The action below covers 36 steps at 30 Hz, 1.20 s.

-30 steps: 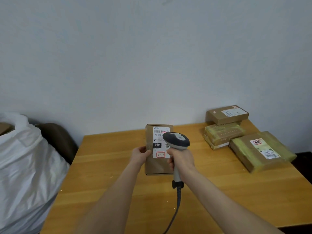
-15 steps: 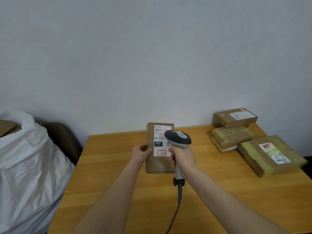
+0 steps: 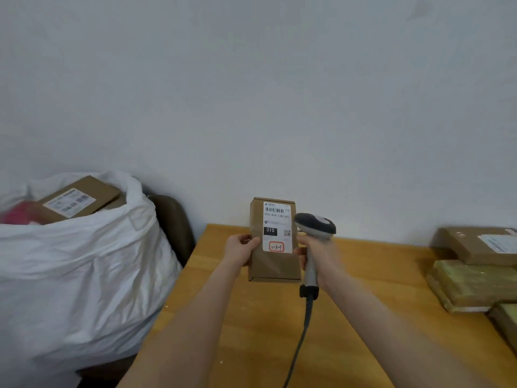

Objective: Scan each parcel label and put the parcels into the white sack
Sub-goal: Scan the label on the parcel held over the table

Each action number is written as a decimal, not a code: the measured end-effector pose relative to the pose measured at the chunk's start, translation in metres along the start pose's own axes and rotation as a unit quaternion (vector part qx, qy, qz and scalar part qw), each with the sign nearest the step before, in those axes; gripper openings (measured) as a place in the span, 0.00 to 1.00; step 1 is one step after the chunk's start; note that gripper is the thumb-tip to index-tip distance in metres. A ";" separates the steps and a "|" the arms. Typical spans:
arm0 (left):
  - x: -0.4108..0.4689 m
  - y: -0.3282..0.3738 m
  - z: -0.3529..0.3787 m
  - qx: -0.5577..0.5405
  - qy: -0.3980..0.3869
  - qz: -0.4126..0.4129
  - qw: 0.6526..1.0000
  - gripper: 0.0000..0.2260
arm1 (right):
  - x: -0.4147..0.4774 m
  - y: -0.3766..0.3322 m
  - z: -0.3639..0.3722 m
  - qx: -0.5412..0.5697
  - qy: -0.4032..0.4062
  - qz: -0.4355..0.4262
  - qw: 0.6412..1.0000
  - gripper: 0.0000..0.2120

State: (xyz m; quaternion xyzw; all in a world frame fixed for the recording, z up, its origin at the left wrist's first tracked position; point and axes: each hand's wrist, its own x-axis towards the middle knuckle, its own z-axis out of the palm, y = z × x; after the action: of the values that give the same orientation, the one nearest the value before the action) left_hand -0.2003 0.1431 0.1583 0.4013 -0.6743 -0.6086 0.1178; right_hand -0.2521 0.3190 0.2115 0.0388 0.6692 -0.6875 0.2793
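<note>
The crinkled white woven sack point(image 3: 84, 270) at the left already holds at least one labelled cardboard box point(image 3: 81, 201), so the job seems partly done. A plain brown box point(image 3: 475, 245) and yellowish tape-wrapped parcels point(image 3: 472, 284) still wait at the right of the smooth wooden table point(image 3: 251, 331). The left hand point(image 3: 240, 247) pinches the edge of a slim, matte brown cardboard parcel point(image 3: 268, 267), upright above the table. The right hand point(image 3: 319, 253) has its fingers wrapped round the handle of a rounded grey plastic scanner point(image 3: 316, 225) beside the parcel's label.

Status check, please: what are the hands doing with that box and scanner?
Left hand grips parcel, label facing the camera. Right hand grips scanner beside the label. White sack open at left, path to it unobstructed.
</note>
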 end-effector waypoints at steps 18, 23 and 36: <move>0.026 0.075 -0.359 -0.091 0.276 0.118 0.950 0.21 | -0.010 -0.045 0.332 -0.054 -0.229 -0.011 0.972 0.04; 0.064 0.077 -0.478 -0.054 0.308 0.122 0.942 0.25 | -0.020 -0.047 0.450 -0.042 -0.245 0.007 0.968 0.04; 0.139 0.052 -0.611 0.308 0.388 0.033 0.868 0.18 | 0.000 -0.018 0.585 -0.043 -0.223 0.073 0.971 0.05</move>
State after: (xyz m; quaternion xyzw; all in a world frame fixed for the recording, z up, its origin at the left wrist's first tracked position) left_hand 0.0844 -0.3996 0.3011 0.5985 -0.7403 -0.1612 0.2605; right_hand -0.0722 -0.2328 0.2871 -0.0787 0.6145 -0.6268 0.4725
